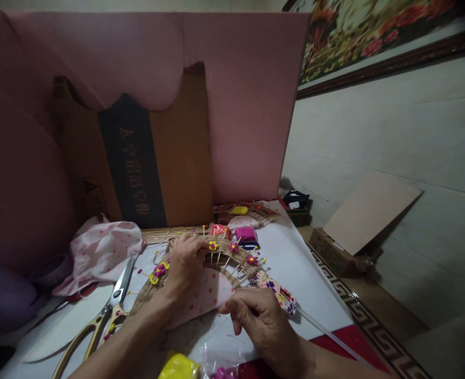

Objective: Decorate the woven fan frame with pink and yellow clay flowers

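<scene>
My left hand (185,263) lies curled over the top of a woven twine arch (232,258) studded with small sticks and pink and yellow clay flowers (159,271), gripping its rim. My right hand (256,316) is closed in a pinch just in front of the arch, beside a patterned tool with a long white rod (323,329); what the fingers pinch is too small to make out. The arch rests on white paper (295,263) and a dotted pink cloth (204,295).
Gold-handled scissors (106,316) lie at the left. A crumpled dotted cloth (98,252) sits behind them. Clay blocks, pink (245,233) and yellow (239,210), lie behind the arch; a yellow lump (179,367) is at the near edge. A cardboard and pink backdrop (157,158) stands behind.
</scene>
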### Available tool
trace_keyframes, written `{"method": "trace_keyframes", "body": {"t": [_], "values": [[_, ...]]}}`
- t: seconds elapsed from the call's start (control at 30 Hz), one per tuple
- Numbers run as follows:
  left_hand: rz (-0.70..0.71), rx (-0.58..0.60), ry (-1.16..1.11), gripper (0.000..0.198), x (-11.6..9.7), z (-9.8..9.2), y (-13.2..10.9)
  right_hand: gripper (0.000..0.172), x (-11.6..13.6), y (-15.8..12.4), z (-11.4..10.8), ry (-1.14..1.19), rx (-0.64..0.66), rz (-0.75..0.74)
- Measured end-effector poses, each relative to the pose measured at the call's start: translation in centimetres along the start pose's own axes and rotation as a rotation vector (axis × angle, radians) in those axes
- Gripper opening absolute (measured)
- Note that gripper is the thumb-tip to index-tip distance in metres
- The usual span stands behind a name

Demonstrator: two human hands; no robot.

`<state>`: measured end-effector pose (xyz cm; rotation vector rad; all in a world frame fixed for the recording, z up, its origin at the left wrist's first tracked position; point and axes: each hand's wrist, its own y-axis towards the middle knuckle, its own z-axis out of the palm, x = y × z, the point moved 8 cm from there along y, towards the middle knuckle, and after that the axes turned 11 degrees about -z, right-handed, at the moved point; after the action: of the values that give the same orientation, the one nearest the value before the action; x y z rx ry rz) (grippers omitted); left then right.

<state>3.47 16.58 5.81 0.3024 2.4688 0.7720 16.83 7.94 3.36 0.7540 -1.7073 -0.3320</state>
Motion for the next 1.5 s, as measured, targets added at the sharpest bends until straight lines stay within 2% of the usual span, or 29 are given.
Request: {"method": "trace_keyframes", "body": {"t": [0.43,1.03,1.27,1.5], "values": [[-0.003,-0.066,0.158,0.010,-0.7,0.0,0.0,0.041,0.4,-0.5,0.5,-0.061,0.066,-0.070],[0.038,-0.103,0.268,0.013,-1.1,-0.5,-0.7,0.041,0.7,-0.2,0.4,-0.076,0.077,-0.080],[0.090,-0.039,0.366,0.022,-2.0,-0.8,-2.3,0.040,0.8,-0.1,0.5,-0.079,0.082,-0.082],[0.095,0.005,0.399,0.025,-2.0,-0.5,-2.2,0.039,0.7,-0.3,0.4,-0.084,0.082,-0.079]]}}
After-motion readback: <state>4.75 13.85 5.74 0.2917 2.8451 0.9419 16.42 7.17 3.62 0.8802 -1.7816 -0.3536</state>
